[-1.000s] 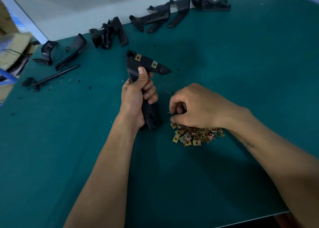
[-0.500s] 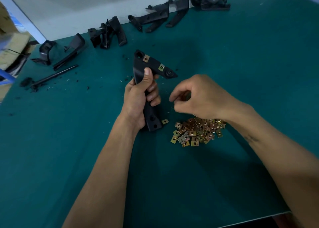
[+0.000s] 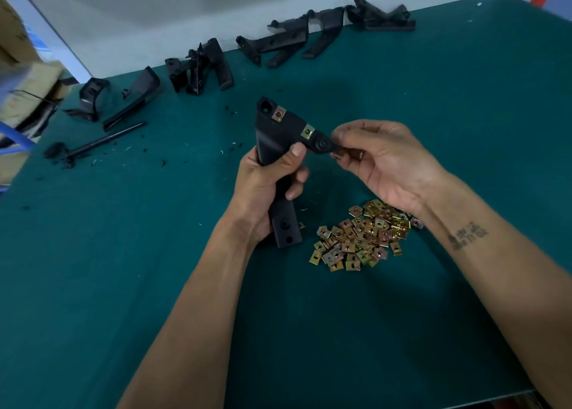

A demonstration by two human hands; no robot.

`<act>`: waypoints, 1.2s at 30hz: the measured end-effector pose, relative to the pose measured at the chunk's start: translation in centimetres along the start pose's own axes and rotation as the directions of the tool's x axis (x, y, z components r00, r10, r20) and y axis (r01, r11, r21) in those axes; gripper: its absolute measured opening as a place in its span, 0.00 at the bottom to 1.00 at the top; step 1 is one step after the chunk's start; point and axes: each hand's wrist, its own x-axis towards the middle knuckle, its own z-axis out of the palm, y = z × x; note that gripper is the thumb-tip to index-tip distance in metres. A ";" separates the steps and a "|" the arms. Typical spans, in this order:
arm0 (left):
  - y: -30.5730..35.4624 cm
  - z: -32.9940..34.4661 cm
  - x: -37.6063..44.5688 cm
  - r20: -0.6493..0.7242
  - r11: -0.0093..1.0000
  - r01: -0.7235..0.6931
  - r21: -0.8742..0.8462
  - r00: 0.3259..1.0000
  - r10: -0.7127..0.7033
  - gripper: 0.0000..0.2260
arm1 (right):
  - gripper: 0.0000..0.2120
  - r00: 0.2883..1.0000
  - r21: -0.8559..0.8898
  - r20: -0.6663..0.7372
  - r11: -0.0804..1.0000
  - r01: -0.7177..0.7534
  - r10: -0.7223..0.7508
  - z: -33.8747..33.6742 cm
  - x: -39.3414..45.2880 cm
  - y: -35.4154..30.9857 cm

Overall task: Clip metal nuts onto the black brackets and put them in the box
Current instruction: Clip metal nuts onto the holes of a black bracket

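While the left hand (image 3: 266,189) grips the black bracket (image 3: 278,173) by its shaft, long axis running near to far with an arm angled far-right, two clip nuts (image 3: 308,131) sit on that arm. Right hand (image 3: 383,161) pinches a third nut (image 3: 339,153) at the arm's tip. Loose nuts (image 3: 362,235) are piled near-right on the green mat (image 3: 123,254). Spare brackets (image 3: 272,42) line the far edge. A cardboard box (image 3: 18,77) is far left, contents unclear.
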 end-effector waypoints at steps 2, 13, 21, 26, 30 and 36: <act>-0.1 0.1 0.0 0.000 1.000 -0.009 0.015 1.000 0.009 0.04 | 0.07 1.000 -0.003 -0.002 1.000 0.002 -0.002 0.4 -0.1 0.5; -0.7 0.6 0.2 -0.111 0.999 -0.018 0.036 0.994 0.022 0.12 | 0.08 0.956 0.066 -0.213 0.973 0.219 -0.201 2.0 -0.2 2.5; -0.6 0.9 0.0 -0.124 0.997 0.005 0.078 0.992 0.005 0.12 | 0.08 0.958 0.049 -0.153 0.966 0.253 -0.243 2.6 -0.8 2.9; -0.6 1.4 -0.3 -0.107 0.993 0.034 0.109 0.994 -0.022 0.10 | 0.07 0.980 0.022 -0.043 0.981 0.194 -0.193 2.5 -0.7 2.4; -0.7 1.3 -0.2 -0.118 0.987 0.035 0.159 0.993 -0.016 0.05 | 0.07 0.984 -0.002 0.047 0.985 0.174 -0.174 1.4 -0.5 1.5; -0.2 0.8 -0.2 -0.130 0.989 0.026 0.144 0.992 -0.007 0.04 | 0.08 0.985 -0.132 0.136 0.983 0.125 -0.107 0.1 -0.2 0.7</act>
